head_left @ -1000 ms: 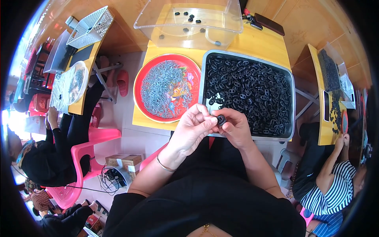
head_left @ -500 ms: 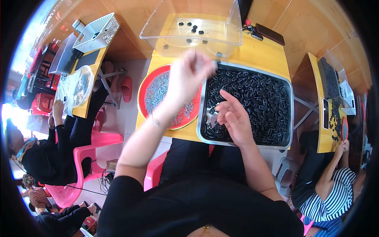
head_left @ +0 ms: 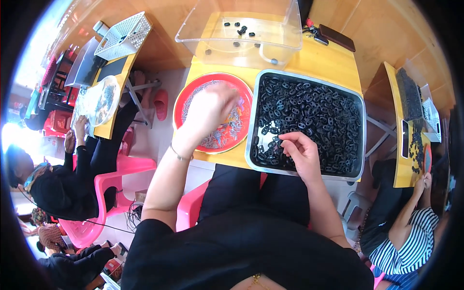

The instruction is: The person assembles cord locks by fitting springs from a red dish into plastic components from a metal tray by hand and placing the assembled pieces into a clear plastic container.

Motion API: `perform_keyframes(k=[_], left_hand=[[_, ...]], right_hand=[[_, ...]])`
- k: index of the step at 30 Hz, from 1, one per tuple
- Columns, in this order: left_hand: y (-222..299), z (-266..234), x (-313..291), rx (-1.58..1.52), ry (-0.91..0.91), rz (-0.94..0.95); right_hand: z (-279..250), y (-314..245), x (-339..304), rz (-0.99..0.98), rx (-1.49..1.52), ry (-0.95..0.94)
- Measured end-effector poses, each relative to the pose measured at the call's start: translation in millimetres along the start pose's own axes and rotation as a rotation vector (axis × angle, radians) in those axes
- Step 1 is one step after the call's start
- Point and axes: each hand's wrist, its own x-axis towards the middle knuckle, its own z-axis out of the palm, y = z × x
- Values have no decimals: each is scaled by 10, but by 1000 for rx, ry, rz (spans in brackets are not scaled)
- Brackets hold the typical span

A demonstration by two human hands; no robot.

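My left hand [head_left: 215, 108] is over the red round tray [head_left: 180, 104], which holds many small silvery metal pins. Motion smears its fingers, so whether they hold a pin is hidden. My right hand [head_left: 302, 152] is closed in a pinch above the near left part of a steel rectangular tray [head_left: 362, 145]. At its thumb and fingertips shows a small black oval piece with two holes, apparently gripped. Many such black two-holed pieces [head_left: 314, 116] fill the steel tray, with bare metal showing at its left side.
Behind both trays stands a clear plastic bin [head_left: 193, 41] with several black pieces inside. A brown wallet [head_left: 337, 37] and keys lie at the table's back right. People work at side tables, left [head_left: 113, 126] and right [head_left: 402, 180]. A pink chair [head_left: 104, 188] is left.
My left hand has come down from near the clear bin to the red tray. My right hand has gone from spread fingers to a pinch at the black pieces.
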Motion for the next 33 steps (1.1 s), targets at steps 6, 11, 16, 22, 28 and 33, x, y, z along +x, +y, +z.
perform_keyframes(k=[6,11,16,22,28,33], left_hand=[[-46,207,-502,121,-184,-122],[-25,344,-508,143,-173,-179],[-1,415,-513,262,-120,-142],[-35,454,-482,247,-59,-166],[38,331,-478,40,-57,-350],[54,248,-581,83,-29,-333]], right_hand=[[27,54,30,-22,-14,-25],[44,20,63,-67,-68,-22],[1,-30,165,-176,-404,-15],[23,-18,349,-366,-894,-76],[169,78,497,-400,-1330,-81],[197,72,566,-325,-1318,-117]])
